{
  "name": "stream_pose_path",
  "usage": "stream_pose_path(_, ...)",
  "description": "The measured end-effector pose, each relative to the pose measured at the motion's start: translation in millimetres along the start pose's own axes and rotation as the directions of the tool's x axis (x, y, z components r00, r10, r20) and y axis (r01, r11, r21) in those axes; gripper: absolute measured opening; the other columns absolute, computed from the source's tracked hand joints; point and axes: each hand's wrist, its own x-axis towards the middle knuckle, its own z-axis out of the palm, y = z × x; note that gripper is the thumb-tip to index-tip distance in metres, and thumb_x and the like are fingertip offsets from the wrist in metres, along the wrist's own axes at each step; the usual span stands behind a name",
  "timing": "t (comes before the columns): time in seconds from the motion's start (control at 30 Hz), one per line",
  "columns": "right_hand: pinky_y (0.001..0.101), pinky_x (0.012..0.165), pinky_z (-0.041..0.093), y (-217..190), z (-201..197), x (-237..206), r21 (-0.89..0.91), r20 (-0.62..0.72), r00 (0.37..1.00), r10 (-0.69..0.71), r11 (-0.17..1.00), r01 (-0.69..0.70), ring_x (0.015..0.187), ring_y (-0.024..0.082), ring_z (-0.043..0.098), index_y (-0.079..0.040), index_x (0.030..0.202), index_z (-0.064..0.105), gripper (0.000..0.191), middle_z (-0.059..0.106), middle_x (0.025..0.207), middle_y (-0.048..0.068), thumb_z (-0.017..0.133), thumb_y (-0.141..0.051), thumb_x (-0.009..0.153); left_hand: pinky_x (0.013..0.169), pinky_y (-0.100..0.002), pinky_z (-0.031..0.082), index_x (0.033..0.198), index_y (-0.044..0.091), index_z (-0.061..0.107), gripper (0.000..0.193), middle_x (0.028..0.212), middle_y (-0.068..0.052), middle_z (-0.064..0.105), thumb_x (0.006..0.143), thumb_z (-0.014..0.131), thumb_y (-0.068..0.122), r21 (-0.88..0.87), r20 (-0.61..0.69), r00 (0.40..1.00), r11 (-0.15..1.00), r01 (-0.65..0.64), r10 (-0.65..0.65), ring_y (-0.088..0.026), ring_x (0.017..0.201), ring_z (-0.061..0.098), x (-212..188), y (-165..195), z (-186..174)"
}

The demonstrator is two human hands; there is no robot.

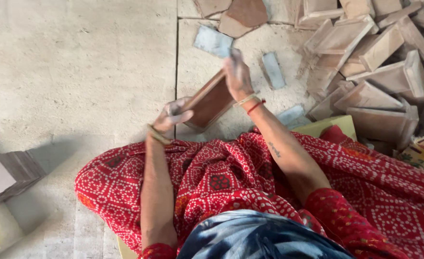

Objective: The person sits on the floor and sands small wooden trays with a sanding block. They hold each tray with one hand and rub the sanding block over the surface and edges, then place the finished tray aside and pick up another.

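Both hands grip a brown, dusty rectangular clay tray (210, 102), tilted between them: left hand (171, 116) closed on its lower end, right hand (238, 76) on its upper

Soft even daylight, faint shadow on the floor (53, 144) lower left, raised hand slightly motion-blurred

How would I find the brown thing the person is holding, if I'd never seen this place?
Look at the pale stone floor in front of the person's red dotted cloth. Just above the knees, the left hand and right hand hold a flat reddish-brown tray-like piece by its two ends. Unlike the similar pieces in the heap on the right, it is lifted, tilted and held.
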Motion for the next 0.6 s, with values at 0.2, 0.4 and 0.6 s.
stream_pose_path(0.2,0.0427,0.073,0.049,-103.1,59.7,-18.0,-0.470,0.282,0.866,-0.414,0.727,0.501,0.082,0.029,0.061,0.002,0.127,0.056,0.057,0.064,0.099,0.016,0.047,-0.050,0.104,0.076,-0.029,0.054,0.103,-0.002,0.072,0.018,0.096,-0.004,0.074,0.099,0.055,0.002,0.091,-0.121,0.879,0.887,-0.452,0.460,-0.013,0.086,0.064,38.2,-26.5,-7.8)
stream_pose_path(0.4,0.0490,0.083,0.047,-68.7,69.6,-7.1,-0.447,0.261,0.891,-0.371,0.772,0.452,0.094,0.034,0.061,-0.009,0.121,0.059,0.045,0.065,0.103,0.014,0.042,-0.049,0.108,0.077,-0.029,0.056,0.105,-0.002,0.067,0.022,0.096,-0.007,0.071,0.086,0.077,0.001,0.132,-0.269,0.889,0.929,-0.347,0.370,-0.014,0.085,0.064,15.2,-8.5,0.8)
stream_pose_path(0.6,0.0560,0.103,0.039,-27.9,39.7,-10.8,-0.617,0.098,0.934,-0.344,0.715,0.329,0.107,0.032,0.059,-0.001,0.128,0.056,0.050,0.064,0.111,0.018,0.030,-0.042,0.113,0.067,-0.028,0.056,0.103,0.000,0.069,0.023,0.088,-0.005,0.072,0.081,0.076,0.004,0.062,-0.286,0.915,0.958,-0.279,0.285,-0.013,0.074,0.067,25.2,-4.9,6.1)
